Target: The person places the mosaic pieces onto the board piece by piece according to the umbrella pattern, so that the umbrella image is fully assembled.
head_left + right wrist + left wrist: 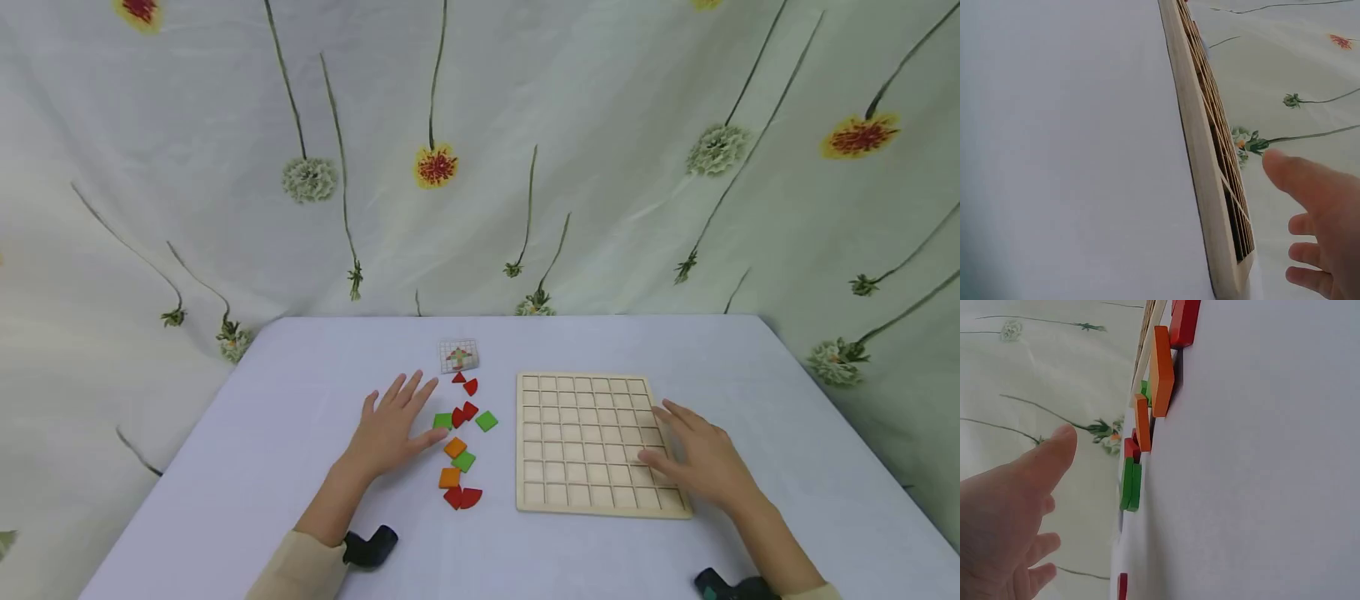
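Note:
My left hand [392, 433] hovers with spread fingers just left of a scatter of coloured pieces and holds nothing. Its thumb tip overlaps a green square [442, 421] in the head view. Orange squares [450, 477], more green squares [487, 421] and red wedge-shaped pieces [471, 497] lie in a loose column. A wooden grid board [583, 442] lies flat right of them, its square compartments bare. My right hand [701, 458] reaches over the board's right edge, fingers loosely extended, nothing in it. In the right wrist view its thumb [1297, 178] stands apart from the board's rim.
A small card [458, 356] printed with a grid and a coloured figure lies at the far end of the column. White cloth covers the table [247, 500]. A flower-printed curtain [480, 233] hangs behind it. Black straps with a device [371, 547] sit at both wrists.

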{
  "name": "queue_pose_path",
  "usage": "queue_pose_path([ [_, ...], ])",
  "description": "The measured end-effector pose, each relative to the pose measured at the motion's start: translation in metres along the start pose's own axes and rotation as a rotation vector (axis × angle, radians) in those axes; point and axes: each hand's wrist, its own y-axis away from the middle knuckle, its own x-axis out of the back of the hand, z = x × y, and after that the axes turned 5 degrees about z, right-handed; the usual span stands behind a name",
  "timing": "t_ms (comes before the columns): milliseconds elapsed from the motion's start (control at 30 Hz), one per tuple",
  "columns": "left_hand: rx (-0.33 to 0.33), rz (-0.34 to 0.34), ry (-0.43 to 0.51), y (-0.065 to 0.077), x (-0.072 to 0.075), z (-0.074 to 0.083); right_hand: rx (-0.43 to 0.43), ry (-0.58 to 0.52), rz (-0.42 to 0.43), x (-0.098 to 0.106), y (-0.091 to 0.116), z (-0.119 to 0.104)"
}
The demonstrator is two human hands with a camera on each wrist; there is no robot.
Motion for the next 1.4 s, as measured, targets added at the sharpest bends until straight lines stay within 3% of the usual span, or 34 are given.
queue_pose_path([
  [167,0.032,-0.062,0.048,-0.012,-0.006,-0.002,-0.017,-0.027,0.002,-0.008,0.004,0.007],
  [467,0.038,-0.144,0.122,-0.049,-0.013,-0.002,-0.087,-0.074,0.009,-0.019,0.009,0.015],
  [700,0.071,-0.072,0.117,-0.072,-0.017,0.0,-0.073,-0.126,0.073,-0.03,0.01,0.021],
  [900,0.084,-0.09,0.135,-0.084,-0.019,0.004,-0.092,-0.163,0.086,-0.033,0.012,0.022],
  [1400,0.102,-0.066,0.21,-0.097,-0.033,0.001,-0.091,-0.18,0.138,-0.034,0.009,0.026],
])
